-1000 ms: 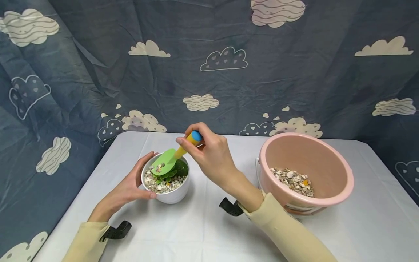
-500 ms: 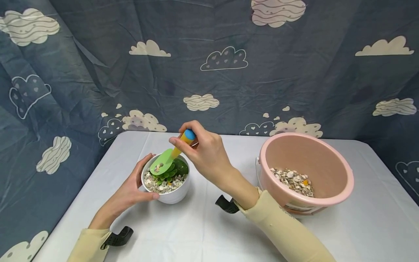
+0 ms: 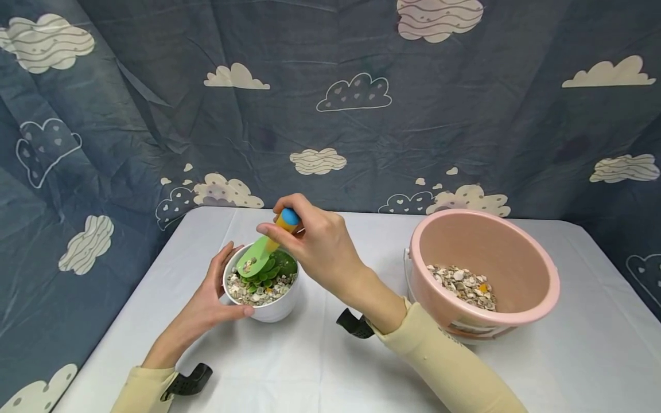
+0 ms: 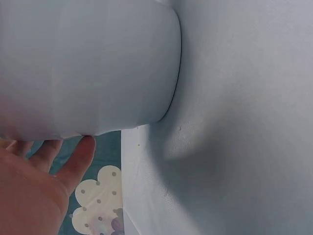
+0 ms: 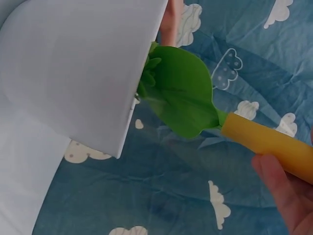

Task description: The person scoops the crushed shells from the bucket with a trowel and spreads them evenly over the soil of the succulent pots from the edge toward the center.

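A white round pot (image 3: 276, 311) stands upright on the table, filled with small pebbles (image 3: 248, 293) around a green leafy succulent (image 3: 267, 275). My left hand (image 3: 203, 304) holds the pot's left side, its thumb at the near wall and its fingers round the far side. Above the pot, my right hand (image 3: 325, 246) grips the yellow, blue-ended handle of a green toy shovel (image 3: 255, 256). The blade tilts down over the plant and the pot's rim, with some pebbles on it. In the right wrist view, the underside of the green blade (image 5: 183, 95) overlaps the leaves.
To the right stands a pink bucket (image 3: 516, 258) with a pile of mixed pebbles (image 3: 465, 287) on its bottom. A white cloth covers the table (image 3: 289, 367). Behind it hangs a dark blue curtain (image 3: 351, 178) with cloud prints.
My right hand has moved left with the shovel, its handle tipping more upright and the blade shifting slightly left over the pot. My left hand keeps its hold, its wrist shifted slightly right.
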`<state>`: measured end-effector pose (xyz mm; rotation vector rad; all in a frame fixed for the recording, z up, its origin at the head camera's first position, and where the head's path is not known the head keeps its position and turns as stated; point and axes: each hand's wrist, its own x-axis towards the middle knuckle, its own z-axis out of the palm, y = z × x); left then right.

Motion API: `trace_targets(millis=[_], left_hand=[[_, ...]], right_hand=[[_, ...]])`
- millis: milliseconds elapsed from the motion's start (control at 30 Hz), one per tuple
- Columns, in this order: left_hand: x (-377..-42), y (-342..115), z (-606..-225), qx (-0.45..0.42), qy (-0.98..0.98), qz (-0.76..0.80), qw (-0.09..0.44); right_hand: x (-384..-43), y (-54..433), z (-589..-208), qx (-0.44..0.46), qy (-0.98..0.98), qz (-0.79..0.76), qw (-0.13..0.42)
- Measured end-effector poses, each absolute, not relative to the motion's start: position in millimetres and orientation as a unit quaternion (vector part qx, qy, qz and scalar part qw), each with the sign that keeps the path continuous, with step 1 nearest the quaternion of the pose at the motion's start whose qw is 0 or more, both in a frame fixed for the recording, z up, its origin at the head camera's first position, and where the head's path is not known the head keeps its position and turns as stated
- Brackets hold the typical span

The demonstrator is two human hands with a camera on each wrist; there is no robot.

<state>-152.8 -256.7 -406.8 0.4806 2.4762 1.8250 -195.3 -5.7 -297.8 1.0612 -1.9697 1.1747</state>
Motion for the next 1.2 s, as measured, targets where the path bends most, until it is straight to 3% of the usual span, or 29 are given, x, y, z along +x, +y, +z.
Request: trace_targets(millis=[800, 1200], left_hand=[[-145.6, -251.0, -406.1, 0.131, 0.812, 0.569, 0.001], [-143.8, -250.1, -405.3, 0.123, 0.822, 0.556, -0.014]], right_hand=[[-192.0, 3.0, -296.9, 0.397, -0.73, 0.468, 0.301], [-197.2, 16.2, -303.2, 0.307, -0.725, 0.56, 0.256]])
